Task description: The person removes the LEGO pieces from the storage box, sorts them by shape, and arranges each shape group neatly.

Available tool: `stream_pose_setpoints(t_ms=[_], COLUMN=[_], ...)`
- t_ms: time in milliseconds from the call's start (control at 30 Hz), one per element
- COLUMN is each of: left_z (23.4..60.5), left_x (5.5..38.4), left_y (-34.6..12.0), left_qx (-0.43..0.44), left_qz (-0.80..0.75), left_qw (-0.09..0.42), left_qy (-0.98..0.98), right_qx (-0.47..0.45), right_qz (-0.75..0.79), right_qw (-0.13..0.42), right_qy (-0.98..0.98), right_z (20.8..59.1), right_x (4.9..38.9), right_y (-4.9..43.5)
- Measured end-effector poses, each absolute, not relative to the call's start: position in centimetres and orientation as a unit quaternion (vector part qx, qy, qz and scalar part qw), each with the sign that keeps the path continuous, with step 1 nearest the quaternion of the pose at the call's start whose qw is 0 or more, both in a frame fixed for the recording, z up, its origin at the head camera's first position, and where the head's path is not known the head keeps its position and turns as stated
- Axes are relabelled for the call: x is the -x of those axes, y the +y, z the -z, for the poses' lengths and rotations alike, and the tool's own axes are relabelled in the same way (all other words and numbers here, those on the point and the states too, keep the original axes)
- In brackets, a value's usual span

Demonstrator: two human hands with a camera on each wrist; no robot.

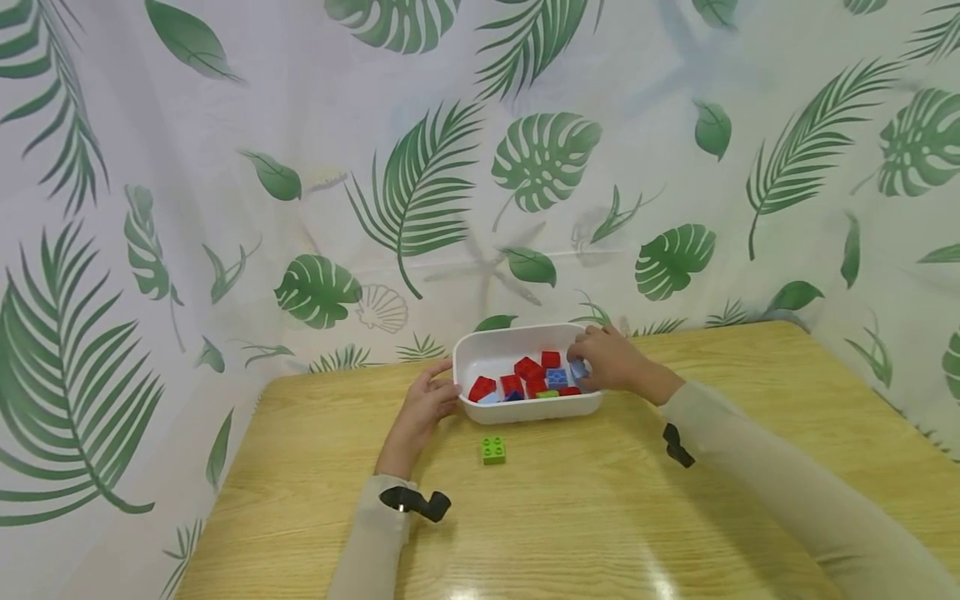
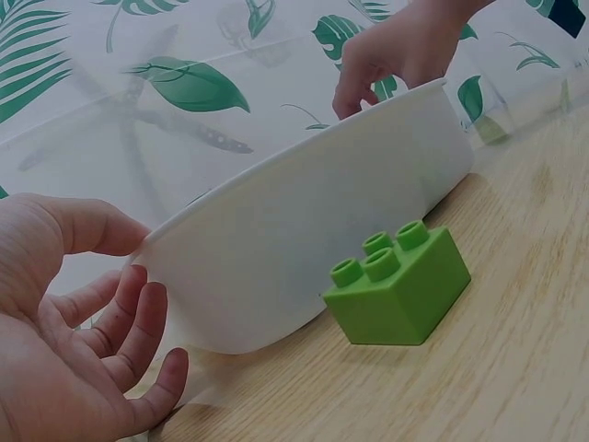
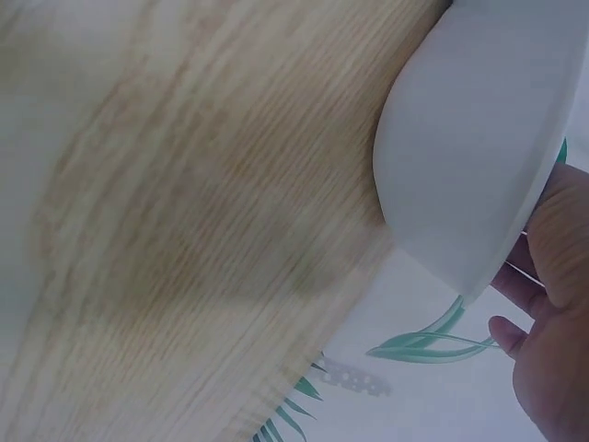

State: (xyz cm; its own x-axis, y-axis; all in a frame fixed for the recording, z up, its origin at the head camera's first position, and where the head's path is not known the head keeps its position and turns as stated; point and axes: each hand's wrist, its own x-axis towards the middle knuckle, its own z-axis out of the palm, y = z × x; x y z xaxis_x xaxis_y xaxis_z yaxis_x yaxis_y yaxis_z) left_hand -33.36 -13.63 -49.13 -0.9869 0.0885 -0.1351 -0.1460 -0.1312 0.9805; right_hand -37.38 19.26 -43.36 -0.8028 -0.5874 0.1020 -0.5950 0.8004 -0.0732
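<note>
A white plastic tub (image 1: 527,410) stands near the back of the table with several toy building bricks in it. My left hand (image 1: 429,404) holds the tub's left end, one digit at the rim and the other fingers curled by the outer wall. Over the right end wall reaches my right hand (image 1: 611,360), its curled fingers inside pinching a light blue brick (image 1: 580,372). In the right wrist view the tub wall hides these fingertips. A green brick (image 2: 396,290) with studs up lies on the table in front of the tub.
Red bricks (image 1: 528,367) and another blue brick (image 1: 557,378) lie in the tub. A leaf-patterned curtain (image 1: 420,167) hangs right behind the wooden table (image 1: 570,517). Each sleeve carries a black wrist strap (image 1: 677,446).
</note>
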Motion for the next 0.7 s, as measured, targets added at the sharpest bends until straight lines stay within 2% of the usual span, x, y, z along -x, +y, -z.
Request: stream_pose_setpoints(t_ms=[233,500,700], left_z=[49.1,48.8,48.8], left_x=[33.3,33.1,33.2], left_y=[-13.5,-13.6,-13.6], left_qx=[0.023,0.017,0.020], left_qz=[-0.753,-0.747,-0.751], left_qw=[0.074,0.079,0.082], left_qy=[0.653,0.659,0.655], right_qx=[-0.333,-0.345,-0.392], right_qz=[-0.086,-0.114,-0.114], right_qw=[0.122,0.178,0.233], right_qy=[-0.931,-0.915,-0.883], right_z=[43.8,43.0,41.8], right_x=[36.8,35.4,33.9], right_y=[19.6,19.0,18.1])
